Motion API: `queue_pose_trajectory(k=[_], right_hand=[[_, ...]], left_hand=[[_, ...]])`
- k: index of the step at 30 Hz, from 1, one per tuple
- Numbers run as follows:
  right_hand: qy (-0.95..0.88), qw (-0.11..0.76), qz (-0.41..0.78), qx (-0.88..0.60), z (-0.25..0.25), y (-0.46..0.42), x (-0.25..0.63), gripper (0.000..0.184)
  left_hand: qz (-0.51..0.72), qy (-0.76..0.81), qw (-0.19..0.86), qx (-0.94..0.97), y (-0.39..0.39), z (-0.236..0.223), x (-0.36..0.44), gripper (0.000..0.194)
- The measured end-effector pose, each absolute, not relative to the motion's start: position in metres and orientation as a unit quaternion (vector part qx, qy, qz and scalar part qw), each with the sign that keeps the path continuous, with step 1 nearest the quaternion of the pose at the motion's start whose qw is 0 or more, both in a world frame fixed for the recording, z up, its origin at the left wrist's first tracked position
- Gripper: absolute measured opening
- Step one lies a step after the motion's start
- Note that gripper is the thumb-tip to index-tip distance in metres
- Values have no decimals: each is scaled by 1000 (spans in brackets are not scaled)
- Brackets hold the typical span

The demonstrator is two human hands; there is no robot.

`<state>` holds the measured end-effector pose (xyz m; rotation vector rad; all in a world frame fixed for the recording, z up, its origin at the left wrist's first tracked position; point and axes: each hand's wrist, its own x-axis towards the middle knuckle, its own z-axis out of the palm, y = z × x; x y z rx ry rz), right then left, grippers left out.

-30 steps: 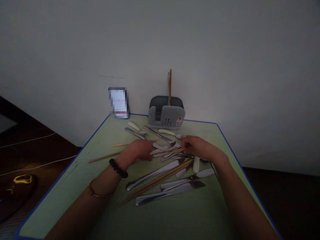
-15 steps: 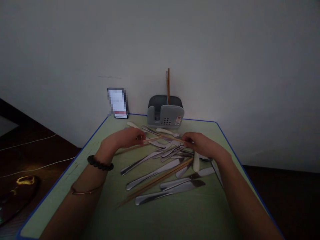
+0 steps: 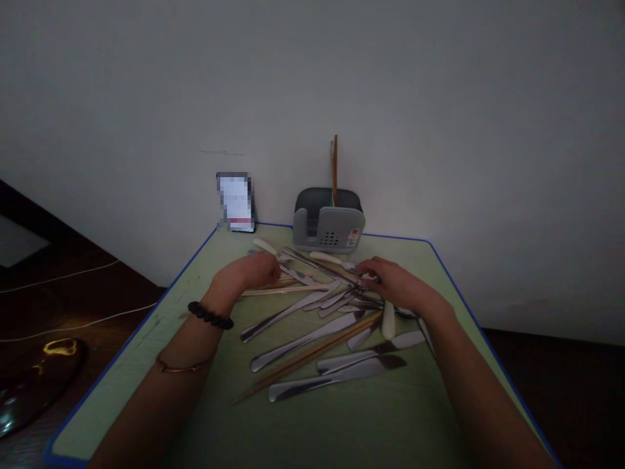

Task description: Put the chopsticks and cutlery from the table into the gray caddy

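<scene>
My left hand (image 3: 258,270) is closed in a pinch at the left of a cutlery pile, with chopsticks (image 3: 295,278) sticking out from its fingers. Just below it lies another light pair of chopsticks. At the pile's right side, my right hand (image 3: 390,281) has its fingers curled down over the cutlery; a chopstick (image 3: 342,271) and some metal pieces reach its fingertips, and what it grips is hidden. Between and in front of my hands lie several table knives (image 3: 305,339), forks, spoons, white-handled pieces (image 3: 388,320) and a brown pair of chopsticks (image 3: 312,353).
A grey cutlery holder (image 3: 336,228) stands behind the pile against the wall, with brown chopsticks (image 3: 334,166) upright in it. A phone (image 3: 237,202) leans on the wall to its left. Blue edging (image 3: 454,299) borders the green table (image 3: 293,436).
A light pair of chopsticks now lies lower, under my left hand. My right hand has stayed over the pile's right side. The whole view has shifted slightly.
</scene>
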<state>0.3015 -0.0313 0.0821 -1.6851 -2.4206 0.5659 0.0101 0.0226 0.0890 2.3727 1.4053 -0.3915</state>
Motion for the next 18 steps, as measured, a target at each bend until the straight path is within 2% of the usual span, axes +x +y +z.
queue_pose_trajectory(k=[10, 18], right_hand=[[-803, 11, 198, -562, 82, -33, 289, 29], [-813, 6, 199, -547, 75, -31, 289, 31]], left_hand=[[-168, 527, 144, 820, 16, 84, 26, 22], [-168, 490, 137, 844, 5, 89, 31, 25]])
